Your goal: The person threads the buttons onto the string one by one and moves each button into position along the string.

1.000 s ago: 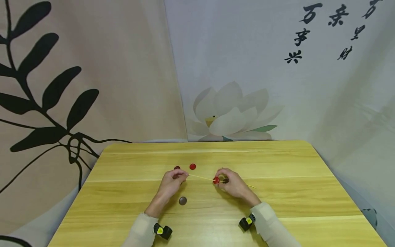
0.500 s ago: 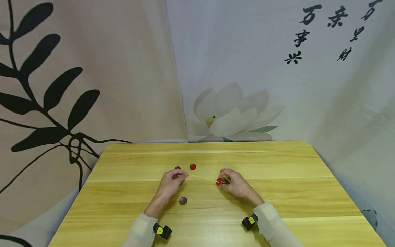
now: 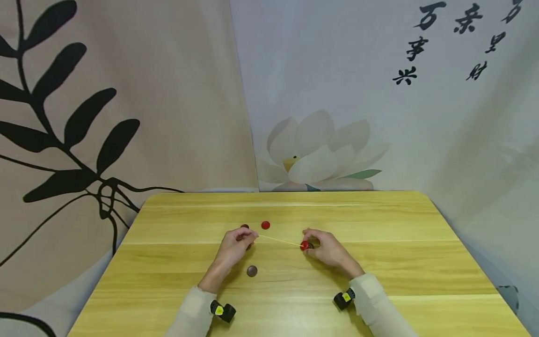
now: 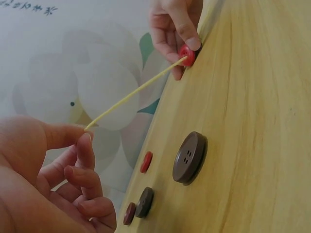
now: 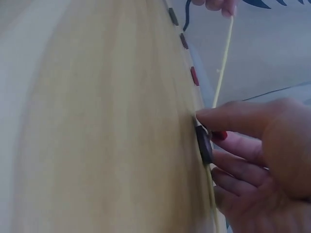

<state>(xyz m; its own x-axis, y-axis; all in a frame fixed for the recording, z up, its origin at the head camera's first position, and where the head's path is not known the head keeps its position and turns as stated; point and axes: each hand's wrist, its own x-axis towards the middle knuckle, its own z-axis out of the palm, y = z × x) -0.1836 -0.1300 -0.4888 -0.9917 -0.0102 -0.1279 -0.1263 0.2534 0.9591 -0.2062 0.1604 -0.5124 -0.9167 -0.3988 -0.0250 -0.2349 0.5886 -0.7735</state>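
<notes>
Where fingers (image 4: 187, 34) pinch it, the red button (image 4: 186, 55) is round, on a yellow cord (image 4: 133, 93).

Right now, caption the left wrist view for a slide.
Left hand pinches a thin yellow stick threaded through a red button held by the right hand, brown four-hole button lying on the wooden table.

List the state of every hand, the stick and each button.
Left hand: pinches the stick's end.
Thin yellow stick: held off the table, threaded through red button.
Red button on stick: pinched by right hand.
Large brown button: lying flat, untouched.
Loose red button: lying flat.
</notes>
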